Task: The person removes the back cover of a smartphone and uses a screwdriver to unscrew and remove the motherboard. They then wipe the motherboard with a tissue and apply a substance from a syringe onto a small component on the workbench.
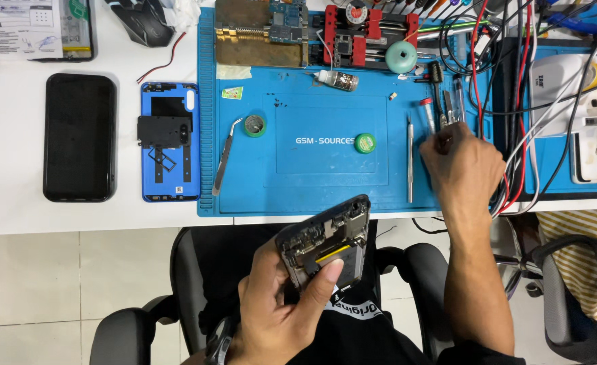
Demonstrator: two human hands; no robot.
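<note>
Hands at a phone repair table: one holds an opened phone, one reaches among tools.

The left hand point(278, 311) grips an opened smartphone point(327, 242) below the table edge, thumb pressed on its exposed insides. The right hand point(462, 165) rests on the blue work mat point(332, 176), fingers curled around a small screwdriver point(447, 132), beside the metal spudger point(410, 159).

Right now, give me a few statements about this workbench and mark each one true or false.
1. The left hand holds an opened phone. True.
2. The right hand rests on the black phone. False: it reaches among the hand tools on the blue mat.
3. The tweezers lie on the mat's left side. True.
4. The blue phone back lies on the mat. False: it lies on the white table, left of the mat.
</note>
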